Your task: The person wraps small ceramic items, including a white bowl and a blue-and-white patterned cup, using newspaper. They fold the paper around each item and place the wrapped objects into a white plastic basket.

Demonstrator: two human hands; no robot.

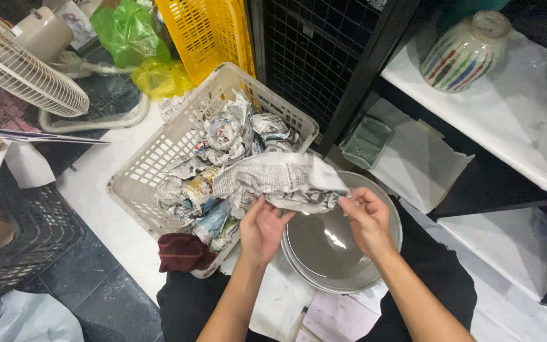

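Observation:
Both hands hold a crumpled sheet of newspaper point(281, 180) over a stack of grey plates point(330, 253) that rests on my lap. My left hand point(262, 228) grips the paper's lower left edge. My right hand point(365, 218) pinches its right end, above the top plate. The paper hangs partly over a white plastic basket point(153, 158) filled with several newspaper-wrapped bundles point(226, 136).
A dark red cloth point(183, 252) lies by the basket's near corner. A yellow crate point(207, 31) and a black wire rack point(318, 57) stand behind. A striped ceramic jar point(465, 52) lies on a white shelf point(527, 114); a green dish point(366, 142) sits below. A white fan point(20, 60) is at the left.

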